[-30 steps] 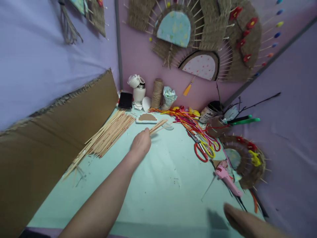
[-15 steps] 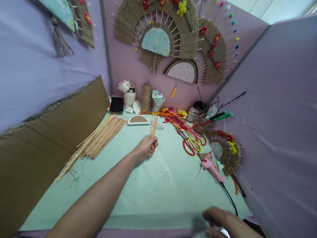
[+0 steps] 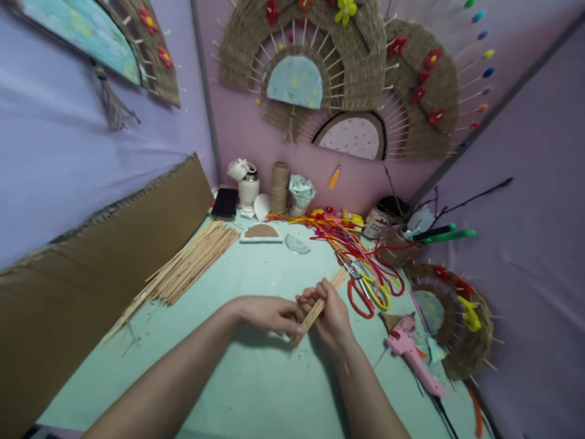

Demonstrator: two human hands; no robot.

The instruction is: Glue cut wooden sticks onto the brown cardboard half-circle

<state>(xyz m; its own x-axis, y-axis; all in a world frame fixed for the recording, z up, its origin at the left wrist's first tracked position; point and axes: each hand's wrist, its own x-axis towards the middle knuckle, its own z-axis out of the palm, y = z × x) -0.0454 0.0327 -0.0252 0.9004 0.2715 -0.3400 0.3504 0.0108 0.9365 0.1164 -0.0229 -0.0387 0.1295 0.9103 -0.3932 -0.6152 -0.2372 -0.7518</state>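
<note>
A small bundle of thin wooden sticks (image 3: 313, 313) slants between my two hands above the middle of the table. My right hand (image 3: 333, 317) is closed around its middle, and the upper ends stick out past the fingers. At the lower end, my left hand (image 3: 276, 315) pinches the sticks between thumb and fingers. A larger pile of wooden sticks (image 3: 187, 265) lies to the left, beside a cardboard panel (image 3: 114, 244). Just right of my right hand are red-handled scissors (image 3: 361, 299) and yellow-handled scissors (image 3: 379, 296).
Coloured pipe cleaners (image 3: 340, 238) lie at the back right. A pink glue gun (image 3: 414, 360) and a woven fan (image 3: 466, 329) are on the right. Along the back stand a twine spool (image 3: 280, 188), a white jar (image 3: 248, 189) and a protractor (image 3: 297, 244) lying flat.
My right hand has come up from the lower right edge and taken hold of the sticks. My left hand, with the sticks, has moved closer, and the bundle has tilted from upright to slanting.
</note>
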